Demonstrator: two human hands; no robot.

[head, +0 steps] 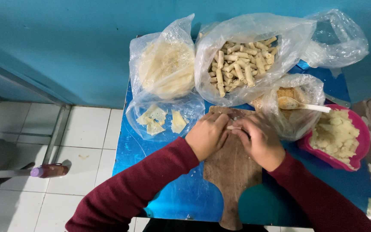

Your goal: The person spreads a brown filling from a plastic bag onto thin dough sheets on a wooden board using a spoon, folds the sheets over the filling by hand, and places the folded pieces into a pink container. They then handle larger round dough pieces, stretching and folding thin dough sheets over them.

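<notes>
Both my hands rest together on a wooden cutting board (232, 172) that lies on a small blue table (185, 193). My left hand (207, 134) and my right hand (258, 141) pinch a small pale roll of dough (233, 127) between their fingertips. Most of the roll is hidden by my fingers. Dark red sleeves cover both my arms.
Behind the board stand a clear bag of several finished rolls (241, 64), a bag of round flat wrappers (166, 68) and a bag of wrapper scraps (162, 120). To the right are a bag of filling with a white spoon (303, 105) and a pink bowl (357, 161) of mashed potato.
</notes>
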